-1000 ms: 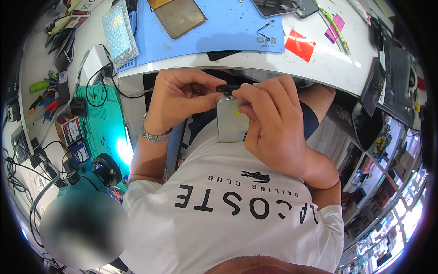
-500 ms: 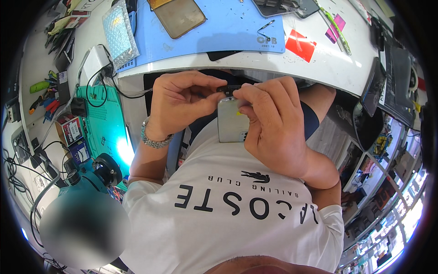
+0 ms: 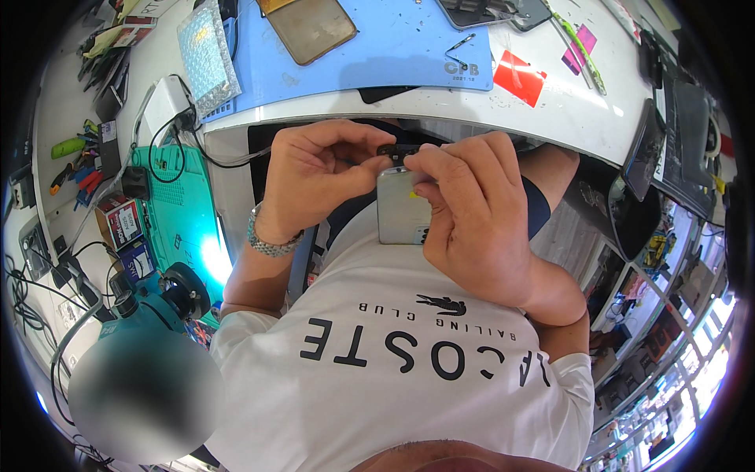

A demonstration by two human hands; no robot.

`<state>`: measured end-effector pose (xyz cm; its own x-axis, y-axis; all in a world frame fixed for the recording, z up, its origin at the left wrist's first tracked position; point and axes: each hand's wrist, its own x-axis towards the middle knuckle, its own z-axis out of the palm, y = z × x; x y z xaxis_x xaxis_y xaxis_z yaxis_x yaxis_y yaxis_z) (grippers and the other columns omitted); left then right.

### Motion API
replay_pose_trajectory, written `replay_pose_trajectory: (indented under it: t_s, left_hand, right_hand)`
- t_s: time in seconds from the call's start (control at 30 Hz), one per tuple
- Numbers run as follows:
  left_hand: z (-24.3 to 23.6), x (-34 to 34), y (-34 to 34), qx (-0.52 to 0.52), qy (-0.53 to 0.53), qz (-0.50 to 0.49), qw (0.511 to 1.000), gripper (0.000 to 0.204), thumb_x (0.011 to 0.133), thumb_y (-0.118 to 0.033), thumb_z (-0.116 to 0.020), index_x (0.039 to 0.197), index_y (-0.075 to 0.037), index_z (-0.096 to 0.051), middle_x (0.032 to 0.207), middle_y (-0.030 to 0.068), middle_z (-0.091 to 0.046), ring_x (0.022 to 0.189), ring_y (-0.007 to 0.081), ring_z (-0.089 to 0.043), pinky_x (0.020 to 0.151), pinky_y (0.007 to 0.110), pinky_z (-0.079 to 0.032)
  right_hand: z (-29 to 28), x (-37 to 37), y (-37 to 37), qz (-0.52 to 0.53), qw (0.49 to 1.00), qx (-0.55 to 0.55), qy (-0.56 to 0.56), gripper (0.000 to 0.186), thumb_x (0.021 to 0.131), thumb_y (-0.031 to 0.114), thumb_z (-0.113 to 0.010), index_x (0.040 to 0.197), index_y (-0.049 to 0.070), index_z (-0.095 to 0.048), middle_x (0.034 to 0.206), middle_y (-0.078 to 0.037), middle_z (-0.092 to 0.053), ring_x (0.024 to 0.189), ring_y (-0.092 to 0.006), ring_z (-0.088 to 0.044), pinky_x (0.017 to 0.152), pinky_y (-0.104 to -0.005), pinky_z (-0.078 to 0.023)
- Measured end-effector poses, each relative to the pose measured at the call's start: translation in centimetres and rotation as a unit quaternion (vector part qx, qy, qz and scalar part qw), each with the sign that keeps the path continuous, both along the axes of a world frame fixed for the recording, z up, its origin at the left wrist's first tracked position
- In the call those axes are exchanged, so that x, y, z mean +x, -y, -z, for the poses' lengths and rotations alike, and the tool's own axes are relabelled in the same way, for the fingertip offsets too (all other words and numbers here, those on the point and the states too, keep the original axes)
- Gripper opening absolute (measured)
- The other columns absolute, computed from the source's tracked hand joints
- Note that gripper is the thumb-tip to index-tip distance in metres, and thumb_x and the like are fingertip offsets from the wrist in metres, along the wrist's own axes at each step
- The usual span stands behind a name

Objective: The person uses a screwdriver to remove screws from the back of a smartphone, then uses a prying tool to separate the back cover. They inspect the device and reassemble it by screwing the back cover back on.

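The white counter [image 3: 570,126] arcs across 12 o'clock, carrying a blue mat [image 3: 393,55]. Nearer the middle, the right hand [image 3: 476,212] sits at the phone's 3 o'clock, its grip closed around that side. The left hand [image 3: 314,173], at the phone's 10 o'clock, has its grip pinched on a small black piece [image 3: 388,151]. The phone [image 3: 397,212] is held just off the counter's near edge, in front of the white shirt [image 3: 377,409]. It looks flat and pale silver-grey, with rounded corners and a smooth, dull surface; dark round spots cluster at its 5 o'clock corner. The black piece lies at the phone's 12 o'clock edge; I cannot tell whether they touch. Smallest is a yellow patch [image 3: 413,194] beside the right fingers.
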<state>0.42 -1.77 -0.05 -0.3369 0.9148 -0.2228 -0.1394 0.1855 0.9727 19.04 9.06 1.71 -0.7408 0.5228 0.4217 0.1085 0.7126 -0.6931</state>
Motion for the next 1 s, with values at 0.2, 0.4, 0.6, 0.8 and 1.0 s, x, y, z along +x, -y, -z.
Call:
replay_pose_trajectory:
  t_s: [0.2,0.4,0.6,0.8,1.0]
  left_hand:
    - [0.22,-0.23,-0.12,0.025,-0.028,0.016,0.999,0.022,0.084,0.008,-0.076,0.105,0.006,-0.075,0.095,0.0070,-0.073,0.081,0.0067,-0.064,0.071,0.021,-0.054]
    - [0.15,-0.49,-0.18,0.027,-0.026,0.031,0.999,0.020,0.084,0.009,-0.075,0.104,0.006,-0.075,0.094,0.0070,-0.073,0.081,0.0058,-0.063,0.069,0.020,-0.054]
    - [-0.06,-0.40,-0.28,0.034,-0.028,0.036,0.998,0.019,0.085,0.009,-0.075,0.104,0.006,-0.074,0.093,0.0064,-0.072,0.081,0.0050,-0.062,0.069,0.019,-0.053]
    - [-0.16,-0.69,-0.18,0.028,-0.039,0.054,0.997,0.019,0.086,0.009,-0.073,0.105,0.006,-0.073,0.091,0.0048,-0.070,0.080,0.0035,-0.061,0.065,0.017,-0.051]
    - [0.02,-0.41,-0.43,0.038,-0.024,0.035,0.998,0.017,0.087,0.010,-0.072,0.104,0.006,-0.073,0.092,0.0061,-0.070,0.081,0.0052,-0.063,0.067,0.019,-0.053]
  right_hand:
    - [0.01,0.09,-0.01,-0.001,1.000,0.002,-0.001,0.041,0.067,-0.021,-0.066,0.104,-0.003,-0.068,0.092,-0.012,-0.063,0.081,-0.0288,-0.057,0.067,-0.0363,-0.048]
    - [-0.22,0.20,-0.08,0.000,1.000,0.003,-0.003,0.040,0.067,-0.021,-0.066,0.104,-0.003,-0.068,0.091,-0.012,-0.063,0.080,-0.0284,-0.057,0.066,-0.0356,-0.048]
    - [-0.20,0.32,-0.11,-0.004,1.000,-0.002,0.001,0.041,0.067,-0.021,-0.066,0.103,-0.004,-0.069,0.091,-0.012,-0.064,0.080,-0.0280,-0.057,0.065,-0.0350,-0.048]
    - [-0.09,0.34,-0.01,-0.009,1.000,-0.001,0.001,0.041,0.066,-0.021,-0.066,0.104,-0.004,-0.069,0.091,-0.012,-0.063,0.080,-0.0279,-0.056,0.065,-0.0354,-0.048]
    - [0.31,0.13,-0.10,0.004,1.000,0.006,-0.008,0.040,0.065,-0.016,-0.066,0.103,-0.003,-0.068,0.088,-0.011,-0.061,0.079,-0.0285,-0.055,0.066,-0.0362,-0.048]
